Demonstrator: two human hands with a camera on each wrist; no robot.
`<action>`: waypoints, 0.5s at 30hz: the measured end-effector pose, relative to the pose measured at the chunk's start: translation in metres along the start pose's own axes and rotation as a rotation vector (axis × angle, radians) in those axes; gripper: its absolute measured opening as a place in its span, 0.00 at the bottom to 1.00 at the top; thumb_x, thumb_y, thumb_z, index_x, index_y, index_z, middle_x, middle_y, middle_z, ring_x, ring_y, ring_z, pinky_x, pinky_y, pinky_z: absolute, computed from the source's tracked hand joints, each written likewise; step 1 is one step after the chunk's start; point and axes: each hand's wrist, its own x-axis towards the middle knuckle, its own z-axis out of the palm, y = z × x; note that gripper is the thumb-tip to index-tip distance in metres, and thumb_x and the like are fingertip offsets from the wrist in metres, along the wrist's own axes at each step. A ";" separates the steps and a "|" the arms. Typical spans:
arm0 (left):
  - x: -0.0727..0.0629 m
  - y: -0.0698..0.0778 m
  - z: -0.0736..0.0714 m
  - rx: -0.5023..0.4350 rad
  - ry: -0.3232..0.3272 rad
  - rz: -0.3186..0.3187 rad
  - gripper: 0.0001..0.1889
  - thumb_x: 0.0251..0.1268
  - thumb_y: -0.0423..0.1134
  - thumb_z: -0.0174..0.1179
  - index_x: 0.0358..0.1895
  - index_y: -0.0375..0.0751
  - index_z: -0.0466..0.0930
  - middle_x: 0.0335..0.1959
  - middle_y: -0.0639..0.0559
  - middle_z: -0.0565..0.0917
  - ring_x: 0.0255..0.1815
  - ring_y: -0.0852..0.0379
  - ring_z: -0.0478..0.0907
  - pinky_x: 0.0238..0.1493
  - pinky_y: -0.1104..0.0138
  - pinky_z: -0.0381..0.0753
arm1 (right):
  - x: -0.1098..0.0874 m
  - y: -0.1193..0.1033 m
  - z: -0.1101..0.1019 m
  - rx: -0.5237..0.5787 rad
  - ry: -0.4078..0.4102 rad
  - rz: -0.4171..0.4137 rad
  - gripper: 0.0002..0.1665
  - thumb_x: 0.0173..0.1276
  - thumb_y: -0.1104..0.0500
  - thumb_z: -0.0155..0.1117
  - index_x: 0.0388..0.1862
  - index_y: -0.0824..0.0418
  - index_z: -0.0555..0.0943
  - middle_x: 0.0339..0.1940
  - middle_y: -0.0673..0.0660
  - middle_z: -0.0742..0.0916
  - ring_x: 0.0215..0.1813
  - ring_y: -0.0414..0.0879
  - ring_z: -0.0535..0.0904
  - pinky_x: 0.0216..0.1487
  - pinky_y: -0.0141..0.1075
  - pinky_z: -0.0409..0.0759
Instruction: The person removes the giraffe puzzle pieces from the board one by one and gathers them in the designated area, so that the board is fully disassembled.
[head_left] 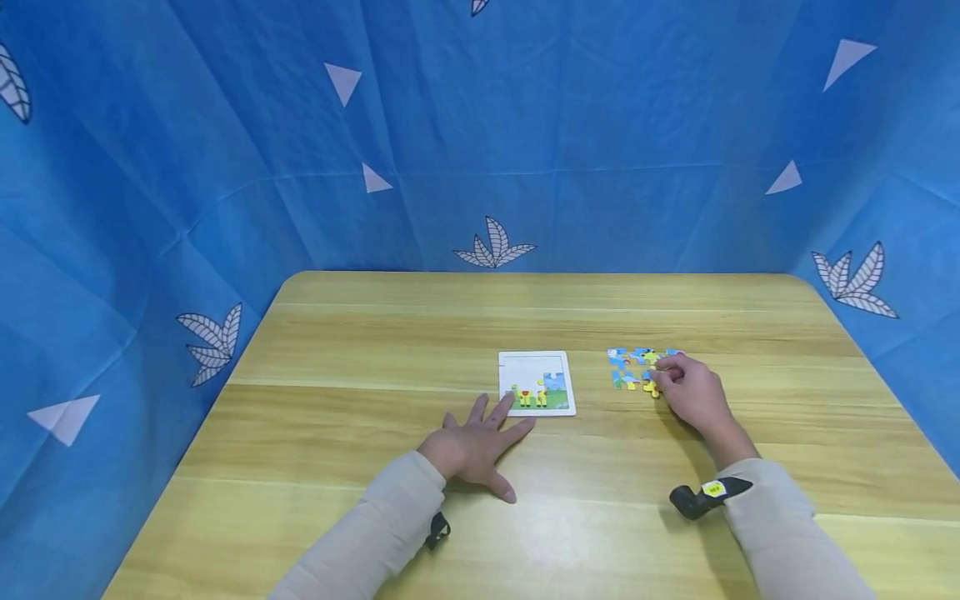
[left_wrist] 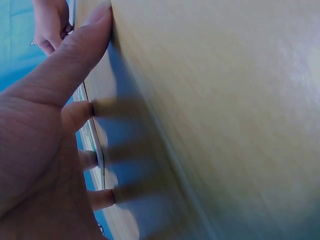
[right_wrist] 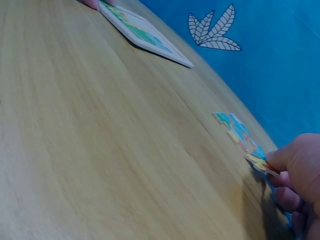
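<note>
Pinching one yellow-and-red puzzle piece (right_wrist: pixel 260 164) between thumb and fingertips: right hand (head_left: pixel 696 397), grip closed down to the piece's thickness, at the near right side of a cluster of loose pieces (head_left: pixel 618 363), blue, green, white and yellow. Left hand (head_left: pixel 474 450): palm down, fingers spread wide, nothing gripped, one fingertip over the near left corner of the puzzle board (head_left: pixel 519 370). Board: white-rimmed, flat, left of the cluster and well apart from it; assembled pieces along the near side and up the right, showing green ground, blue patches and yellow figures; far left portion white. Support: wood-grain table (head_left: pixel 375 350). Backdrop: blue cloth (head_left: pixel 465 108), printed with white leaves and triangles.
</note>
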 end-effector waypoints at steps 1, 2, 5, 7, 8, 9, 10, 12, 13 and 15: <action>0.000 0.000 0.000 0.001 0.001 0.002 0.56 0.43 0.66 0.65 0.74 0.70 0.38 0.77 0.55 0.28 0.76 0.41 0.31 0.63 0.32 0.48 | 0.000 -0.001 0.001 -0.009 0.012 0.002 0.15 0.66 0.58 0.58 0.44 0.68 0.81 0.32 0.59 0.84 0.34 0.48 0.79 0.34 0.37 0.71; 0.000 0.000 0.000 0.001 0.002 0.003 0.56 0.43 0.66 0.65 0.74 0.70 0.38 0.77 0.55 0.28 0.76 0.41 0.31 0.63 0.32 0.48 | -0.001 -0.001 0.001 -0.016 0.022 0.003 0.15 0.66 0.58 0.58 0.44 0.68 0.81 0.32 0.59 0.84 0.35 0.49 0.80 0.35 0.38 0.71; 0.000 0.000 0.000 0.003 0.003 0.006 0.56 0.43 0.67 0.65 0.74 0.70 0.38 0.77 0.55 0.28 0.76 0.41 0.31 0.63 0.32 0.48 | -0.001 -0.003 0.002 -0.028 0.036 0.004 0.15 0.66 0.58 0.57 0.44 0.68 0.81 0.33 0.60 0.85 0.37 0.53 0.80 0.37 0.41 0.72; 0.001 -0.001 0.001 0.002 0.001 0.006 0.56 0.43 0.67 0.65 0.74 0.71 0.38 0.77 0.55 0.28 0.76 0.41 0.31 0.63 0.32 0.48 | -0.001 -0.004 0.003 -0.030 0.042 0.006 0.14 0.67 0.58 0.57 0.43 0.68 0.81 0.33 0.61 0.85 0.38 0.54 0.80 0.38 0.43 0.73; 0.001 -0.001 0.001 0.003 0.000 0.005 0.56 0.43 0.67 0.65 0.74 0.71 0.38 0.77 0.55 0.28 0.76 0.41 0.31 0.62 0.32 0.48 | -0.002 -0.004 0.003 -0.032 0.044 0.006 0.14 0.67 0.58 0.57 0.43 0.68 0.81 0.33 0.62 0.85 0.38 0.55 0.80 0.39 0.45 0.73; 0.001 -0.001 0.001 0.004 0.000 0.005 0.56 0.43 0.67 0.65 0.74 0.71 0.38 0.77 0.55 0.28 0.76 0.41 0.31 0.62 0.32 0.48 | -0.002 -0.005 0.003 -0.035 0.049 0.007 0.14 0.67 0.59 0.57 0.42 0.68 0.81 0.33 0.62 0.85 0.38 0.55 0.81 0.39 0.46 0.73; 0.001 -0.001 0.001 0.006 0.001 0.005 0.56 0.43 0.67 0.65 0.74 0.71 0.38 0.77 0.55 0.29 0.76 0.41 0.31 0.62 0.32 0.48 | -0.002 -0.006 0.003 -0.037 0.052 0.007 0.13 0.67 0.59 0.57 0.42 0.68 0.81 0.33 0.62 0.86 0.38 0.55 0.81 0.40 0.47 0.73; 0.002 -0.002 0.001 0.008 0.002 0.005 0.56 0.43 0.67 0.64 0.74 0.71 0.38 0.77 0.55 0.29 0.76 0.41 0.31 0.62 0.32 0.48 | -0.002 -0.007 0.003 -0.042 0.060 0.008 0.13 0.66 0.59 0.57 0.41 0.68 0.81 0.33 0.62 0.86 0.38 0.56 0.81 0.40 0.48 0.73; 0.002 -0.002 0.001 0.008 0.002 0.006 0.56 0.43 0.67 0.64 0.74 0.71 0.38 0.77 0.55 0.29 0.76 0.41 0.31 0.62 0.32 0.49 | -0.003 -0.008 0.003 -0.044 0.063 0.010 0.13 0.66 0.59 0.57 0.40 0.68 0.81 0.32 0.62 0.86 0.38 0.56 0.81 0.40 0.48 0.73; 0.002 -0.003 0.002 0.009 0.003 0.007 0.56 0.43 0.68 0.64 0.74 0.71 0.38 0.77 0.55 0.29 0.76 0.41 0.32 0.62 0.32 0.49 | -0.003 -0.009 0.003 -0.044 0.069 0.010 0.13 0.66 0.59 0.57 0.40 0.68 0.81 0.32 0.63 0.86 0.38 0.57 0.81 0.41 0.49 0.72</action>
